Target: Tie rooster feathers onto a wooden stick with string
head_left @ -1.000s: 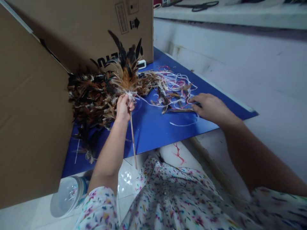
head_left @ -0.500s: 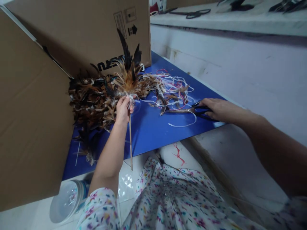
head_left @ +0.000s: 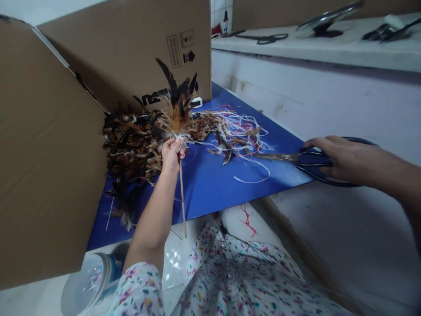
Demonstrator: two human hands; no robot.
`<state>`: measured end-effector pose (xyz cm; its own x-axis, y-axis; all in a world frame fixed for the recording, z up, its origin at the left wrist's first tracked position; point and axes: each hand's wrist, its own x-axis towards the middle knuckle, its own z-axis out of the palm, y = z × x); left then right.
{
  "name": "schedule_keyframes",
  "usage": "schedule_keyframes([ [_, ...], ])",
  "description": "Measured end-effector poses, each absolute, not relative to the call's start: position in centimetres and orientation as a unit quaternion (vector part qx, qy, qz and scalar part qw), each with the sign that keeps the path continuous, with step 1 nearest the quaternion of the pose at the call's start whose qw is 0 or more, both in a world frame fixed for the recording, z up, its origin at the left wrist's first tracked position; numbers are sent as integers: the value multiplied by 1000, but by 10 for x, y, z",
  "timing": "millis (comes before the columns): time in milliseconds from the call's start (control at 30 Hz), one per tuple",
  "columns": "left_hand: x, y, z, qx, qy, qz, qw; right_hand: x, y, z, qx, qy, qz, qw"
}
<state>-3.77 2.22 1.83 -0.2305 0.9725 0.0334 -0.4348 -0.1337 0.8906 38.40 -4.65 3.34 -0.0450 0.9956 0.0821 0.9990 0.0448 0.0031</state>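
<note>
My left hand point(head_left: 173, 153) is closed around the base of a feather duster point(head_left: 177, 109), where brown and black feathers meet a thin wooden stick point(head_left: 183, 197). The feathers point up and away, and the stick slants down past the table edge. A white plastic string point(head_left: 200, 143) trails right from the binding. At the right table edge, my right hand point(head_left: 338, 160) grips black-handled scissors point(head_left: 309, 164), their blades pointing left over the table. A loose end of white string point(head_left: 253, 180) curls on the blue surface between both hands.
Bundled feathers point(head_left: 131, 149) fill the left of the blue table point(head_left: 210, 188). White and pink strings point(head_left: 243, 127) lie tangled behind. Cardboard boxes point(head_left: 131, 52) stand left and back. A ledge point(head_left: 312, 52) on the right holds another pair of scissors point(head_left: 266, 38). A plastic bucket point(head_left: 87, 281) is below.
My right hand has moved right with the scissors, drawing them off the table and away from the strings. My left hand stays on the feather duster. The view has shifted slightly.
</note>
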Motion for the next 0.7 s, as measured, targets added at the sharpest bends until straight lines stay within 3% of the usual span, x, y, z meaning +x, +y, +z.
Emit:
schedule_keyframes([
  [100, -40, 22, 20, 339, 369, 673, 544, 389, -57, 46, -714, -694, 56, 69],
  [200, -40, 21, 22, 330, 337, 679, 562, 381, -71, 55, -715, -622, 208, 242],
  [300, -40, 20, 24, 317, 315, 689, 571, 356, -84, 54, -637, -546, 392, 376],
  [433, -41, 20, 24, 316, 289, 699, 573, 305, -93, 36, -481, -473, 588, 446],
  [567, -41, 17, 27, 331, 266, 703, 570, 250, -94, 12, -319, -418, 739, 421],
  [700, -38, 12, 35, 326, 279, 705, 564, 206, -94, 3, -252, -372, 811, 374],
])
